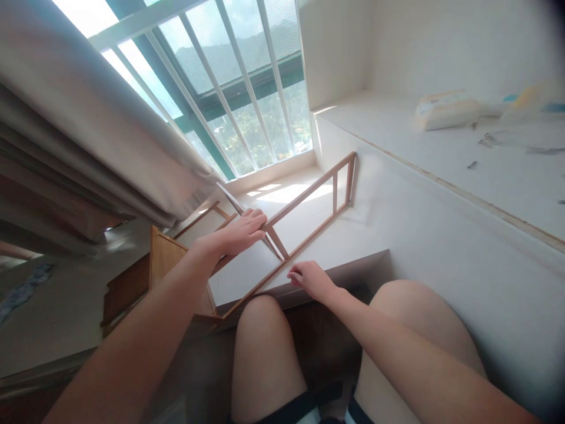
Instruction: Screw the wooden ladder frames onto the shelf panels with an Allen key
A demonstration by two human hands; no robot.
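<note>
A slim wooden frame (309,192) with crosspieces stands on the pale ledge below the window. My left hand (247,231) is closed over its upper rail, near a middle crosspiece; the thumb is partly hidden. Close to the lower rail, on the near side, is my right hand (311,280). Its fingers are curled together, and whatever may be between them is too small to make out. Further left, more wooden pieces, among them a wooden panel (170,250), adjoin the frame.
A barred window (238,88) lies ahead, with a heavy curtain (110,118) hanging at left. On the right, a white shelf (441,153) carries a blurred packet (448,110) and small loose pieces. My bare knees (265,330) rise close beneath my hands.
</note>
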